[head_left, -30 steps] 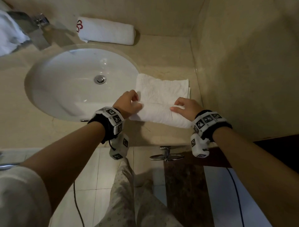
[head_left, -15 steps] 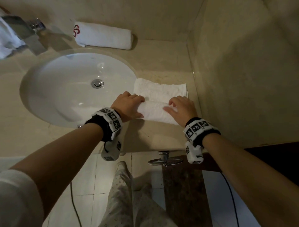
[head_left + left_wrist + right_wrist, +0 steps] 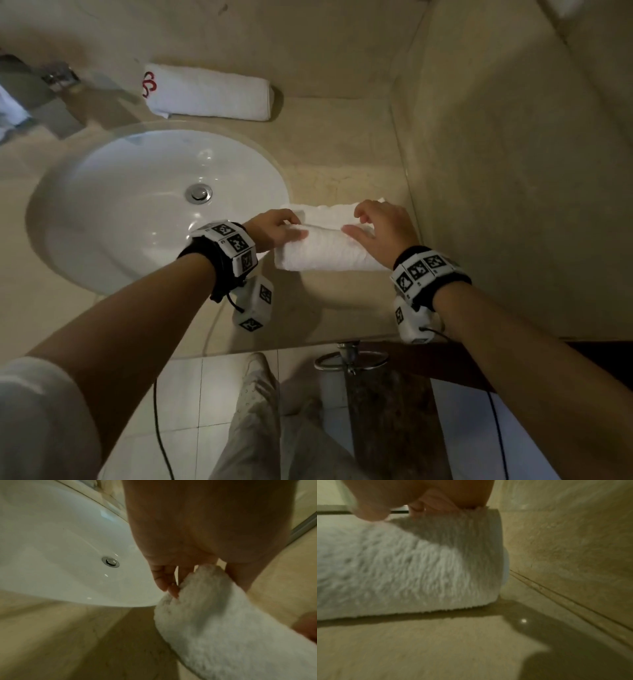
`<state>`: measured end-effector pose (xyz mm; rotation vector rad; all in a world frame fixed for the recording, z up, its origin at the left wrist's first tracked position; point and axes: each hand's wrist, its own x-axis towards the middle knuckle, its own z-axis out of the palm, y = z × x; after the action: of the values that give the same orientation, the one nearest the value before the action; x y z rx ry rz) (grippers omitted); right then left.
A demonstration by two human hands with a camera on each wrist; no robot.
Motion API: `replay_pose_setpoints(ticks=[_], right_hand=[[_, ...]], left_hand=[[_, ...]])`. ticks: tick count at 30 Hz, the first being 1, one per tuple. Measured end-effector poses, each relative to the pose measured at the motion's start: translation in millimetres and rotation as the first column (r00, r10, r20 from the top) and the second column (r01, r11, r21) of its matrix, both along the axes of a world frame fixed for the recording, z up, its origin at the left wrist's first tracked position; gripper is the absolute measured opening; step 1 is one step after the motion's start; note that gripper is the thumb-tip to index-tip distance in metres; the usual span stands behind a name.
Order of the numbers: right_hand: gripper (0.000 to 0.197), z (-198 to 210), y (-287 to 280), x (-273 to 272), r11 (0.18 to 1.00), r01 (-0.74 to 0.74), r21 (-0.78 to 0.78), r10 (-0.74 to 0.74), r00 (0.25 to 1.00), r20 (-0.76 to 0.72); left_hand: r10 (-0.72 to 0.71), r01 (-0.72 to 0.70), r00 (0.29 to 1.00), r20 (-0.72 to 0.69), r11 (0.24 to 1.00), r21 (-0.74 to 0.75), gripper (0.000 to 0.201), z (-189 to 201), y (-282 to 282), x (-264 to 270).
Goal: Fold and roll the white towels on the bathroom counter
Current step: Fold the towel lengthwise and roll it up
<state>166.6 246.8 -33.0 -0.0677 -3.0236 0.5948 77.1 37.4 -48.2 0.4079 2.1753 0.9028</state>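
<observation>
We hold the white towel [image 3: 329, 248] on the beige bench [image 3: 342, 301], just right of the sink [image 3: 137, 212] and close to the side wall [image 3: 513, 171]. The towel is rolled for most of its length; a short flat strip lies on the bench at the far side of the roll.

Left hand [image 3: 277, 229]: fingers curled over the far side of the roll at its left end, thumb laid along the near face. The left wrist view shows the fingertips [image 3: 169, 586] pressed into the pile at that end.

Right hand [image 3: 380, 229]: fingers curled over the top of the roll at its right end, thumb pointing left along it. Both hands grip the towel.

A second rolled towel [image 3: 209, 92], bearing a red emblem, lies at the back of the bench behind the sink, well apart from our hands.
</observation>
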Motion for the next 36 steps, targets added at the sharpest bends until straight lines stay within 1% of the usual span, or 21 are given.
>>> replay_pose_setpoints(ticks=[1,3,4,6,8,10,12,13,15,16,17,19,20,21,23,24,26,27,28,32,36], right_hand=[[0.059,-0.5,-1.4,1.0,0.999,-0.031,0.025,0.031,1.000,0.004],[0.075,-3.9,-2.2,5.6,0.976,-0.165,0.143,0.156,0.985,0.069],[0.075,-7.4,-1.5,8.0,0.946,-0.239,0.218,0.225,0.970,0.087],[0.061,-13.8,-0.1,9.5,0.901,-0.306,0.307,0.300,0.952,0.065],[0.049,-16.4,0.4,4.0,0.931,-0.257,0.260,0.258,0.966,0.031],[0.054,-12.2,-2.2,-9.0,0.975,-0.160,0.153,0.143,0.983,0.115],[0.053,-8.9,-2.6,-26.4,0.978,-0.109,0.177,0.069,0.973,0.219],[0.049,-6.0,-2.7,-34.7,0.966,-0.112,0.234,0.053,0.968,0.244],[0.045,-2.0,-1.3,-48.9,0.941,-0.085,0.326,0.009,0.973,0.229],[0.046,-0.7,-1.0,-53.7,0.940,-0.041,0.340,-0.025,0.982,0.188],[0.048,0.1,-1.0,-56.6,0.950,0.008,0.313,-0.056,0.988,0.144],[0.056,-1.5,-0.3,-57.4,0.979,0.039,0.199,-0.057,0.995,0.084],[0.062,-1.6,-0.1,-55.0,0.987,0.018,0.163,-0.034,0.995,0.093],[0.069,-1.9,2.2,-51.7,0.985,-0.015,0.171,-0.010,0.989,0.147],[0.087,-3.7,8.5,-43.6,0.952,-0.119,0.281,0.018,0.942,0.336],[0.094,-4.8,11.5,-41.1,0.928,-0.162,0.336,0.011,0.911,0.411],[0.098,-7.4,13.9,-43.6,0.913,-0.164,0.375,-0.027,0.889,0.456],[0.099,-8.1,12.6,-48.1,0.920,-0.138,0.368,-0.051,0.887,0.460],[0.099,-8.3,10.7,-52.4,0.927,-0.107,0.360,-0.076,0.884,0.461],[0.095,-16.7,7.5,-64.8,0.935,-0.015,0.355,-0.160,0.874,0.460],[0.076,-31.7,8.5,-70.0,0.936,0.099,0.338,-0.236,0.888,0.394]], left_hand=[[0.027,-0.027,0.999,-0.027,0.999,0.019,0.021,0.3,1.1,-3.1],[-0.006,0.004,0.987,-0.159,1.000,-0.016,0.020,3.3,4.3,-10.5],[-0.044,0.034,0.977,-0.210,0.998,-0.052,0.023,5.5,6.9,-15.7],[-0.126,0.098,0.968,-0.218,0.986,-0.132,0.029,11.8,11.4,-26.4],[-0.161,0.124,0.961,-0.223,0.978,-0.170,0.031,18.3,14.9,-36.9],[-0.114,0.077,0.931,-0.348,0.990,-0.119,0.027,24.9,18.5,-42.3],[-0.088,0.082,0.889,-0.449,0.996,-0.033,0.026,34.8,23.0,-38.7],[-0.153,0.146,0.865,-0.479,0.988,-0.053,0.030,37.9,26.0,-34.4],[-0.368,0.280,0.764,-0.530,0.929,-0.242,0.048,39.2,29.9,-27.0],[-0.446,0.302,0.711,-0.543,0.892,-0.338,0.057,39.1,30.2,-25.5],[-0.504,0.309,0.675,-0.539,0.857,-0.413,0.063,37.3,29.7,-26.1],[-0.562,0.310,0.640,-0.524,0.813,-0.493,0.068,30.0,28.1,-30.3],[-0.567,0.306,0.648,-0.509,0.806,-0.508,0.068,25.1,27.4,-32.6],[-0.549,0.304,0.684,-0.481,0.813,-0.496,0.070,20.9,27.8,-35.8],[-0.521,0.322,0.747,-0.412,0.827,-0.462,0.073,14.0,28.0,-41.9],[-0.538,0.350,0.742,-0.401,0.820,-0.453,0.075,11.0,27.8,-45.4],[-0.617,0.421,0.666,-0.418,0.775,-0.472,0.083,6.5,26.1,-51.0],[-0.649,0.441,0.633,-0.422,0.750,-0.493,0.089,3.6,25.2,-53.0],[-0.658,0.437,0.626,-0.418,0.740,-0.512,0.094,0.7,24.7,-54.4],[-0.607,0.386,0.685,-0.402,0.771,-0.506,0.102,-3.4,31.2,-63.8],[-0.600,0.424,0.704,-0.379,0.784,-0.454,0.100,-8.2,34.0,-72.4]])
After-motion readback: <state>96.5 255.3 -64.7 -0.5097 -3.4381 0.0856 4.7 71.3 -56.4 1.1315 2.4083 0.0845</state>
